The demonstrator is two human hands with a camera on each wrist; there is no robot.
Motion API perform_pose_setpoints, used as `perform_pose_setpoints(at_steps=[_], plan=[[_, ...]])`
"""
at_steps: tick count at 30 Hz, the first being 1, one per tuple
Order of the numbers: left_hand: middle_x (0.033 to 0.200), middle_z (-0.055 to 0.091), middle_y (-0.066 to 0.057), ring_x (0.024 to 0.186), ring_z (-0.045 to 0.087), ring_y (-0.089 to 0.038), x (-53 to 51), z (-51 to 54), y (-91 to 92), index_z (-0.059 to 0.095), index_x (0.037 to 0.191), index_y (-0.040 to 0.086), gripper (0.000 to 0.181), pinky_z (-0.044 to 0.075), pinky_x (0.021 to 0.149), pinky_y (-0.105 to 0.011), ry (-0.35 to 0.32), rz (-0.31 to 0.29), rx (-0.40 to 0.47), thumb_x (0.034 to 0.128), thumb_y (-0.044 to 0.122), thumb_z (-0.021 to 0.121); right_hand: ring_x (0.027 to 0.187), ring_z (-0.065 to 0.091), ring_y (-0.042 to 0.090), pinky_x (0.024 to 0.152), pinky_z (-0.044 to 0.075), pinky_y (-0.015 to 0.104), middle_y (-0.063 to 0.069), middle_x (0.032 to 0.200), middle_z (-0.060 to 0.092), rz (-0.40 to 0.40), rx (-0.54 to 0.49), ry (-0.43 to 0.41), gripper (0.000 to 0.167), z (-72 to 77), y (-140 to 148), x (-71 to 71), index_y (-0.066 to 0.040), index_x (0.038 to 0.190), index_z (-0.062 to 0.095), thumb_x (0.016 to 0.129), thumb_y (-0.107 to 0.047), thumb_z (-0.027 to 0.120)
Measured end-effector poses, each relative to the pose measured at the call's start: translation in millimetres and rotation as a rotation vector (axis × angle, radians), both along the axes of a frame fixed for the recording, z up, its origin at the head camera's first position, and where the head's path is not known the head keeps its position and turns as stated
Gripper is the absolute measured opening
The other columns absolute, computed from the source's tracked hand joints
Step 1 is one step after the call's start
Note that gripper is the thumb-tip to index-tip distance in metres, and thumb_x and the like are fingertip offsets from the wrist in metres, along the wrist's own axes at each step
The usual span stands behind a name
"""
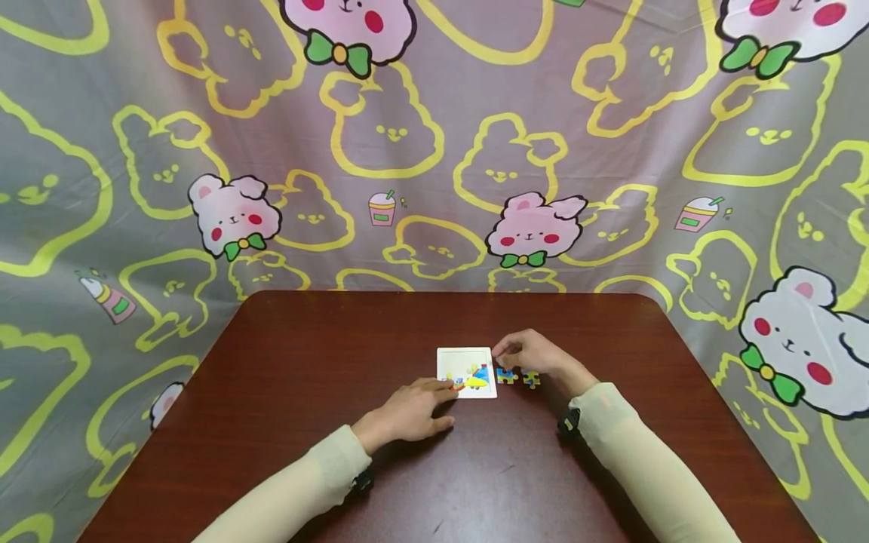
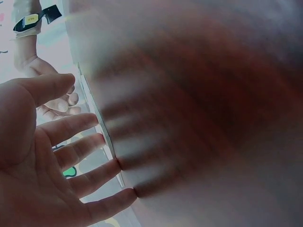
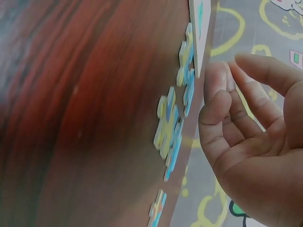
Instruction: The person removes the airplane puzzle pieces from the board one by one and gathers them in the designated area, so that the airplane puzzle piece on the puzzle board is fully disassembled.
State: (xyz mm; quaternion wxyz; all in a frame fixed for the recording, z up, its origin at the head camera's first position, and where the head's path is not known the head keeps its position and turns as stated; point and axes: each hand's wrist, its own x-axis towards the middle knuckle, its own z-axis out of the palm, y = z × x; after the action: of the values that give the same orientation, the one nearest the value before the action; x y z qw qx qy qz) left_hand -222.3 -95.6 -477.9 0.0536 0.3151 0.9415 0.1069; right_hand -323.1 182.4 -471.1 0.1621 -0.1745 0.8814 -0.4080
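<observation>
A small white puzzle tray [image 1: 451,360] lies on the table. Yellow, blue and red pieces [image 1: 477,382] fill part of its lower half. My left hand [image 1: 413,411] rests at the tray's left side, fingers stretched over the lower left corner; in the left wrist view its fingertips touch the tray edge and tabletop. Close to the tray's right edge hovers my right hand [image 1: 536,354], its fingers loosely bent. Nothing shows between its fingers [image 3: 218,101] in the right wrist view. Loose jigsaw pieces [image 3: 168,123] in yellow and blue lie below that hand, beside the tray.
The brown wooden table [image 1: 326,339] has rounded far corners. A grey curtain [image 1: 434,98] with yellow cartoon outlines hangs behind it and along both sides. Each wrist wears a dark strapped device [image 1: 569,421].
</observation>
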Motion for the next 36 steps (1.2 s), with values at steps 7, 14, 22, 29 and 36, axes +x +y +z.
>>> perform_pose_setpoints(at_steps=[7,14,22,29,36], plan=[[0.150,0.053,-0.003,0.139,0.048,-0.028,-0.7,-1.5,0.0,0.058,0.141,0.020,0.052,0.050,0.102,-0.050,0.010,-0.002,-0.002,0.0946,0.041,0.063,0.072,0.061,0.017,0.059,0.049,0.030,0.005,0.092,0.075,0.031,0.011,0.022,0.015,-2.9,-11.8,-1.5,-0.008,0.104,0.075,0.090,-0.008,0.069],[0.150,0.053,-0.003,0.139,0.048,-0.028,-1.1,-1.8,0.2,0.058,0.142,0.019,0.052,0.051,0.102,-0.049,0.019,-0.011,0.000,0.0945,0.041,0.063,0.075,0.060,0.014,0.062,0.047,0.029,0.005,0.095,0.075,0.083,0.033,0.076,0.016,-7.9,-18.9,-3.6,-0.009,0.103,0.075,0.088,-0.006,0.071],[0.149,0.054,-0.004,0.139,0.049,-0.029,-0.6,0.4,-0.1,0.059,0.141,0.018,0.051,0.051,0.101,-0.049,0.015,-0.012,0.008,0.0946,0.040,0.063,0.080,0.064,0.011,0.069,0.050,0.028,0.003,0.092,0.076,0.108,0.070,0.083,0.015,-4.4,-25.7,-3.5,-0.009,0.101,0.076,0.086,-0.004,0.072],[0.149,0.054,-0.005,0.138,0.049,-0.029,-0.3,-0.1,-0.1,0.059,0.140,0.017,0.051,0.050,0.102,-0.048,0.020,-0.013,0.005,0.0948,0.040,0.063,0.080,0.063,0.010,0.070,0.051,0.027,0.003,0.091,0.075,0.110,0.087,0.086,0.015,-3.6,-28.8,-1.6,-0.008,0.101,0.076,0.088,-0.004,0.071],[0.149,0.054,-0.005,0.138,0.049,-0.029,0.2,1.2,-0.6,0.060,0.140,0.017,0.051,0.051,0.101,-0.048,0.017,-0.013,-0.001,0.0945,0.040,0.064,0.081,0.062,0.010,0.071,0.050,0.028,0.001,0.090,0.074,0.080,0.083,0.120,0.010,-2.9,-32.9,0.3,-0.010,0.097,0.076,0.089,-0.007,0.071]])
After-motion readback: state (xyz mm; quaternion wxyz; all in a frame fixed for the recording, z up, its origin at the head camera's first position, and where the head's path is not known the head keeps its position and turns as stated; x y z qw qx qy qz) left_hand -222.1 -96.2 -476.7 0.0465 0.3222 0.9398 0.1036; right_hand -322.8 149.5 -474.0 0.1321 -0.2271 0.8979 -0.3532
